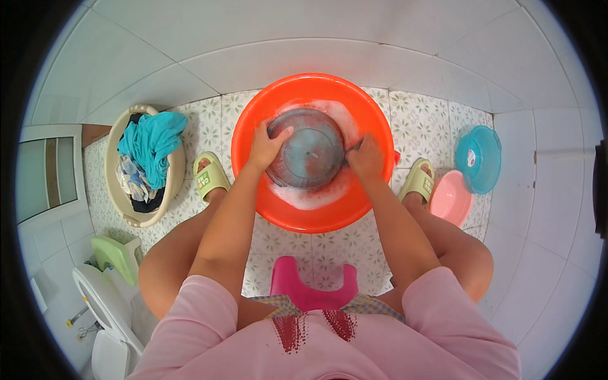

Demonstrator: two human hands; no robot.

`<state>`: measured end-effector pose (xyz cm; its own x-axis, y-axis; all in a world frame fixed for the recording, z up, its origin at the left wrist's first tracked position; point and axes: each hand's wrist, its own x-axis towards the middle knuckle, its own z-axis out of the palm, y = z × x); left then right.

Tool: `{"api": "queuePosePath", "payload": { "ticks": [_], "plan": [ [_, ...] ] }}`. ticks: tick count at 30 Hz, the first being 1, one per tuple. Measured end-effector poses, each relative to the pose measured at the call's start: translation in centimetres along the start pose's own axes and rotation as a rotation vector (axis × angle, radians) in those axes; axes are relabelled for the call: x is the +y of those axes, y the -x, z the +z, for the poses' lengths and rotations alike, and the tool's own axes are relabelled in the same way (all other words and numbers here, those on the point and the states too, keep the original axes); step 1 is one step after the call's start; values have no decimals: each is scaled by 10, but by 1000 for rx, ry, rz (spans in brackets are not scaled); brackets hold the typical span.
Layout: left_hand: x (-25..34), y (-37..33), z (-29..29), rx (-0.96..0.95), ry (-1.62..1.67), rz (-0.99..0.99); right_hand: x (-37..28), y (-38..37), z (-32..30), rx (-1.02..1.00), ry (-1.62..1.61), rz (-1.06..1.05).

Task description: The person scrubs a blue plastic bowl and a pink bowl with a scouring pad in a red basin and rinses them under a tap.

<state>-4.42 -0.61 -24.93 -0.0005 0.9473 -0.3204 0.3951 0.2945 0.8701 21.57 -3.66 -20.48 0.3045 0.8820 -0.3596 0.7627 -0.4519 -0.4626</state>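
Note:
Inside a large orange-red tub [246,136] with white suds [307,198], a round, see-through grey basin [310,155] is tilted toward me. My left hand [266,144] grips its left rim, thumb laid over the edge. At the basin's right edge is my right hand [366,157], its fingers curled and blurred by motion. Something dark shows beside those fingers, too smeared to name. Through the basin's wall I see a bluish tint and a reddish patch.
A cream laundry basket [113,183] of clothes [152,142] stands left. Blue [486,158] and pink [451,197] basins lie right. My slippered feet flank the tub. A pink stool [304,291] is below me, a toilet [104,304] lower left, and tiled walls [310,47] surround.

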Motion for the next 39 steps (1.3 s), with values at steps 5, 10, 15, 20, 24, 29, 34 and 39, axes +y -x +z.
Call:
{"api": "queuePosePath", "payload": {
  "ticks": [5, 10, 15, 20, 24, 29, 34, 39],
  "plan": [
    [23, 31, 13, -32, 26, 127, -28, 24, -36, 167, -259, -342],
    [40, 71, 27, -261, -326, 145, -23, 27, 1, 237, -70, -669],
    [33, 73, 49, -88, -212, 206, -24, 47, 19, 265, -145, -651],
    [36, 68, 54, -16, -284, 154, -22, 58, 5, 236, -35, -590],
    [32, 72, 56, 20, -215, 210, -24, 51, 10, 277, 25, -512],
    [30, 75, 57, 93, -95, 191, -33, 54, 8, 187, 176, -767],
    [25, 71, 58, 69, -75, 174, -33, 51, 20, 122, 86, -648],
    [19, 69, 59, 47, -52, 148, -42, 36, 26, 217, 97, -825]
  ]
}}
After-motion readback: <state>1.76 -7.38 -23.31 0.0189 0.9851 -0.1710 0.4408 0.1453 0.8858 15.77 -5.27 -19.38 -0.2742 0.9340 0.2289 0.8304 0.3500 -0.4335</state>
